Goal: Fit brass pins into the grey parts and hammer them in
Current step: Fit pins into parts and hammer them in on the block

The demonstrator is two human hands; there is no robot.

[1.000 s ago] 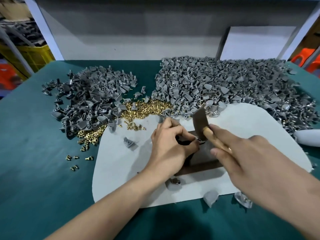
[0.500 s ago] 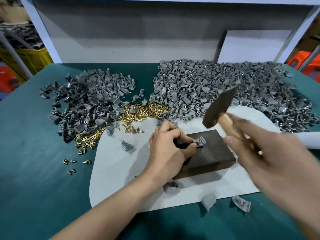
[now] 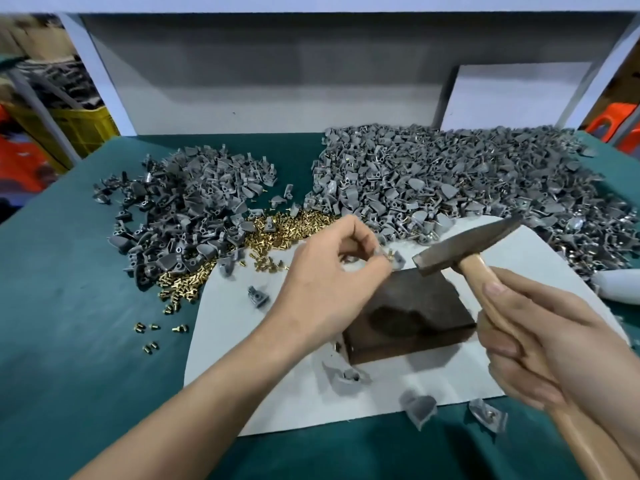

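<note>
One green-topped table [image 3: 69, 306] filled the view, and a white mat [image 3: 242, 358] lay on it toward six o'clock. Of two piles of grey parts, the larger heap [image 3: 450, 174] spread from twelve to three o'clock and lapped over the mat's far edge. The smaller heap [image 3: 194, 209] sat at ten o'clock on the bare cloth. A spill of brass pins [image 3: 284, 230] ran between them along the foot of the smaller pile.

The right hand [image 3: 540, 344] came in from four o'clock, its fingers and thumb wrapped round the wooden handle of a hammer [image 3: 464, 247]. The steel head was raised and tilted over the one o'clock corner of a dark block [image 3: 415, 317], which rested on the mat. The left hand [image 3: 329, 282] hovered at the block's ten o'clock with its fingers curled. Its thumb and fingertips pinched a small grey part [image 3: 398, 259] just above the block's far edge. A glint of brass showed on that piece, but blur hid whether a pin was seated in it.

Three loose parts [image 3: 419, 407] lay along the mat's near edge, at six o'clock from the block. A lone part [image 3: 258, 296] sat on the mat at nine o'clock from the left hand. Several stray pins [image 3: 152, 336] dotted the cloth at eight o'clock.
</note>
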